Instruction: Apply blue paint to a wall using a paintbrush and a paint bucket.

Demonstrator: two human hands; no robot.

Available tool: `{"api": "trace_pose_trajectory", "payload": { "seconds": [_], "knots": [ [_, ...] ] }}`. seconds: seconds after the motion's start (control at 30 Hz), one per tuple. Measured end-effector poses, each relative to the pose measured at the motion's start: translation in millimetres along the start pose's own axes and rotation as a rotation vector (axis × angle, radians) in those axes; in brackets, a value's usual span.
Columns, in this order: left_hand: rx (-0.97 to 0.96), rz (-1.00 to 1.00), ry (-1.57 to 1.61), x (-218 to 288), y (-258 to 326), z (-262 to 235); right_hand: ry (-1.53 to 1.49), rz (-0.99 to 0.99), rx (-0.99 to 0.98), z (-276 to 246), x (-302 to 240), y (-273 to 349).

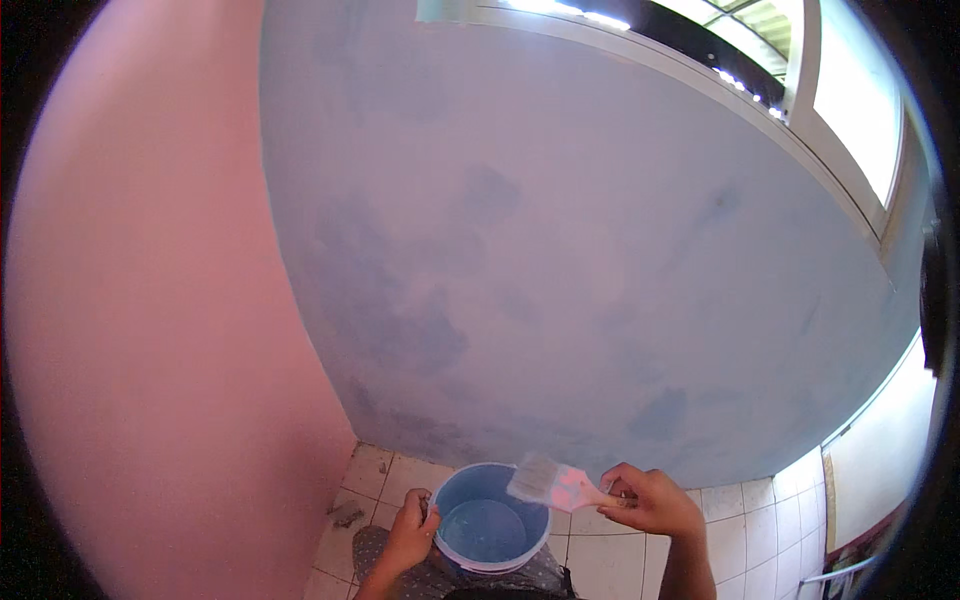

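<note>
My left hand [412, 527] grips the left rim of a round bucket [541, 535], its fingers closed over the edge. Blue-grey liquid, which looks like paint [484, 531], lies in the bottom of the bucket. In my right hand [648, 500] is a wide paintbrush [570, 488], held by its handle with the fingers closed. The brush has a pinkish body and pale bristles that point left, over the bucket's right rim. The far wall [560, 260] is painted patchy blue-grey, with darker blotches low down and at the left.
A pink wall [160, 300] rises at the left and meets the blue-grey wall in a corner. White floor tiles [610, 555] lie around the bucket, with a grey smudge [347, 514] at the left. A window frame [840, 165] is at the upper right. A pale panel [880, 450] stands at the right.
</note>
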State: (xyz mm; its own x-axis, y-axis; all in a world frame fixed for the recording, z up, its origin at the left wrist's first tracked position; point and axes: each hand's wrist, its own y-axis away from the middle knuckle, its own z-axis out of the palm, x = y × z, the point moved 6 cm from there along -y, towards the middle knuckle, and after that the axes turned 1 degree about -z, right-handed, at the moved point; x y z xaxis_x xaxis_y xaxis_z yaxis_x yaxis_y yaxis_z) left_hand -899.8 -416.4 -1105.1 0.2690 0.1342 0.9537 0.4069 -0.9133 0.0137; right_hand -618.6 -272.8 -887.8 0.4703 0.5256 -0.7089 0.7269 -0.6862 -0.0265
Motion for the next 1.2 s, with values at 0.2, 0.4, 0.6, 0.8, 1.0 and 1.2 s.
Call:
{"api": "trace_pose_trajectory", "payload": {
  "seconds": [0.2, 0.4, 0.6, 0.8, 1.0, 1.2],
  "knots": [
    [-0.088, -0.247, 0.199, 34, -10, 12, 0.343, 0.038, -0.106, -18, 1, 25],
    [-0.135, -0.327, 0.223, 45, -12, 21, 0.395, -0.073, -0.182, -2, 7, 20],
    [-0.128, -0.191, 0.045, -1, -9, 50, 0.379, 0.063, -0.354, 19, 30, 25],
    [-0.176, -0.397, 0.365, -13, -1, 71, 0.352, 0.111, -0.373, 26, 39, 23],
    [-0.247, -0.414, 0.37, 17, 1, 59, 0.264, 0.111, -0.41, 27, 37, 24],
    [-0.313, -0.483, 0.484, 42, 21, 74, 0.314, 0.111, -0.507, 26, 32, 26]
  ]
}}
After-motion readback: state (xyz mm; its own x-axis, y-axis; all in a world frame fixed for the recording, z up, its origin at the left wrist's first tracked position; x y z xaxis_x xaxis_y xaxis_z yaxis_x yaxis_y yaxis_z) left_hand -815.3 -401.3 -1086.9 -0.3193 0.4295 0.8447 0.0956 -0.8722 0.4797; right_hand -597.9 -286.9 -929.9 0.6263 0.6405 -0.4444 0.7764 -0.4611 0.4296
